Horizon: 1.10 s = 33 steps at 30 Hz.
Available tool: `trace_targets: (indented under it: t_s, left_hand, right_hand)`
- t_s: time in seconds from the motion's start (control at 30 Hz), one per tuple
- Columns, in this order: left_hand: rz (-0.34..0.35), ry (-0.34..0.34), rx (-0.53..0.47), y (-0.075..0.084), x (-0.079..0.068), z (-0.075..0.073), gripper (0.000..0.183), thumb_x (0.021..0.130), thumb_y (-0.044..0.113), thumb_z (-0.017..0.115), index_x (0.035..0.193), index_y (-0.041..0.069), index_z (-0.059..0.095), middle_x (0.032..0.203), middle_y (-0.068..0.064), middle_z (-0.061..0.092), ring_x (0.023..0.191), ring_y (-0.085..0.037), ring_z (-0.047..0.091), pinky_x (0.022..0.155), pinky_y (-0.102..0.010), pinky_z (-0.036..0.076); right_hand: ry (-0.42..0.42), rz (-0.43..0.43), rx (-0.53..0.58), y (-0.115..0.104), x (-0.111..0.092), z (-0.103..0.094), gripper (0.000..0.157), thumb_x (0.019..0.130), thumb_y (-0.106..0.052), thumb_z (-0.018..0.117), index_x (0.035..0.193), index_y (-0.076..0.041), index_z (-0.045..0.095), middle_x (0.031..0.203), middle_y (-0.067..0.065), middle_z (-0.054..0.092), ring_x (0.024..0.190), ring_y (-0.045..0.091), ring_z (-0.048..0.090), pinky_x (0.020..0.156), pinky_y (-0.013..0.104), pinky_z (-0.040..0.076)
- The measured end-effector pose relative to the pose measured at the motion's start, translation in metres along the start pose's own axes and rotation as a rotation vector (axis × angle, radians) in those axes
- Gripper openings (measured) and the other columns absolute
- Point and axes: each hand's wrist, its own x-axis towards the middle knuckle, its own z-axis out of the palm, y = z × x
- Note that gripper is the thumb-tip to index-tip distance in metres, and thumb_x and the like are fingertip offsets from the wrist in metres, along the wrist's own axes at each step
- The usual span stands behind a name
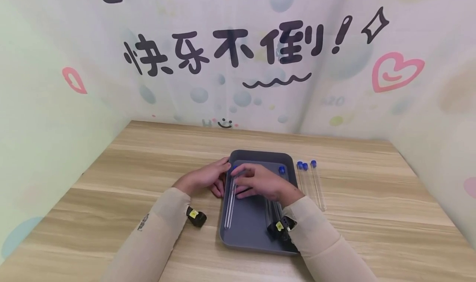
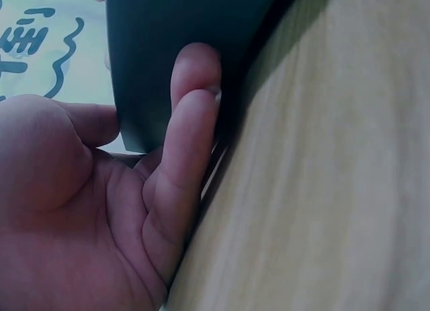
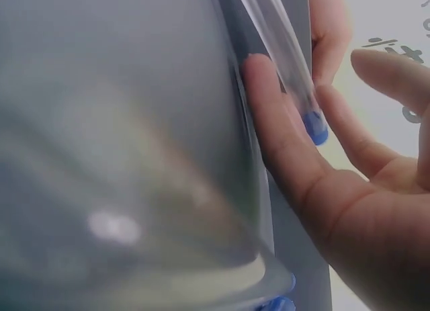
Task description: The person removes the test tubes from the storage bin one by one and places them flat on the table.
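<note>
We see the left hand (image 1: 203,176) gripping the tray (image 1: 245,234); the right hand (image 1: 261,182), fingers apart, may set the left tube (image 1: 230,209) rolling right if it brushes it.

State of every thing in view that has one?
tray: right way up, on the table
left tube: capped, inside the tray
right tray tubes: capped, inside, partly hidden
three outside tubes: capped, lying on the table
left hand: touching the tray's left side
right hand: at left tube, grip unclear
</note>
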Motion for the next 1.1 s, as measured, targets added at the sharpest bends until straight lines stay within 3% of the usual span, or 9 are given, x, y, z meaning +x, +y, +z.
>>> trace_targets:
  t_s: [0.37,0.6,1.1]
  left_hand:
    - [0.008,-0.007,0.000,-0.0012,-0.0015,-0.0004,0.049,0.110,0.034,0.023,0.159,0.032,0.018,0.085,-0.015,0.063,0.061,-0.022,0.066,0.054,-0.031,0.058]
    - [0.016,-0.015,-0.001,0.0005,-0.0017,0.0001,0.050,0.110,0.034,0.024,0.160,0.031,0.016,0.086,-0.016,0.064,0.060,-0.022,0.066,0.054,-0.031,0.058]
    - [0.020,-0.025,0.001,0.0011,-0.0012,-0.0007,0.050,0.111,0.033,0.024,0.160,0.031,0.016,0.087,-0.017,0.063,0.061,-0.023,0.067,0.055,-0.032,0.058]
  right_hand:
    - [0.070,-0.074,0.057,-0.0012,-0.0006,-0.0021,0.035,0.096,0.002,0.059,0.130,0.001,0.050,0.108,0.014,0.055,0.087,0.023,0.069,0.084,0.045,0.061]
    - [0.098,-0.089,0.073,-0.0024,-0.0015,-0.0014,0.044,0.090,0.005,0.065,0.132,0.000,0.049,0.110,0.012,0.052,0.088,0.021,0.066,0.078,0.043,0.063]
    - [0.136,-0.091,0.065,-0.0103,-0.0072,-0.0002,0.048,0.092,0.001,0.065,0.137,-0.003,0.048,0.124,0.017,0.050,0.091,0.022,0.064,0.074,0.040,0.063]
